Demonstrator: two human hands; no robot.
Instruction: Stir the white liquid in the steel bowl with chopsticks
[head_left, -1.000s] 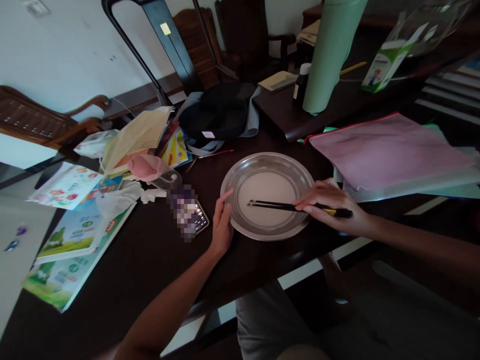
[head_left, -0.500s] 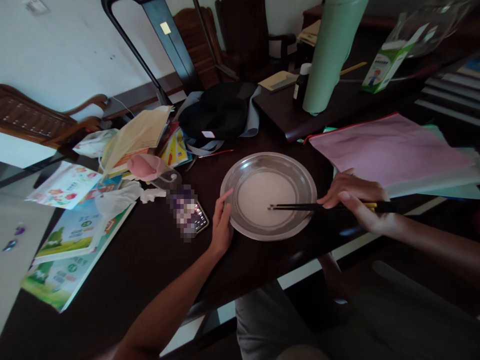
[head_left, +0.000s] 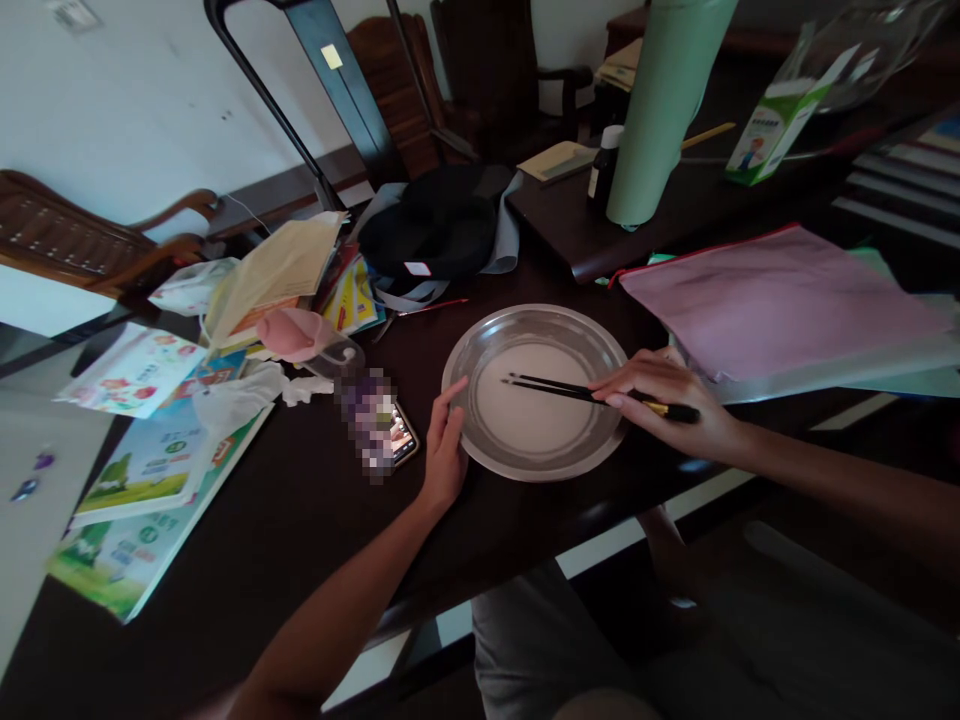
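A round steel plate [head_left: 487,340] lies on the dark wooden table [head_left: 300,510] in front of me. My left hand [head_left: 444,450] rests against the plate's left rim, fingers curled lightly along it. My right hand [head_left: 664,400] is closed on a pair of black chopsticks [head_left: 551,388] with gold bands near the handle end. The chopstick tips lie over the pale flat middle of the plate, pointing left.
A phone [head_left: 390,435] lies left of the plate. Books and papers [head_left: 142,470] and a pink object [head_left: 289,333] crowd the table's left. A pink zip folder [head_left: 772,300] lies to the right; a green flask [head_left: 660,110], small bottle [head_left: 602,165] and black bag [head_left: 435,225] stand behind.
My right hand pulled the chopsticks back to the right out of the plate's middle, then pushed them left again so the tips lie over the plate's centre. The left hand stayed put.
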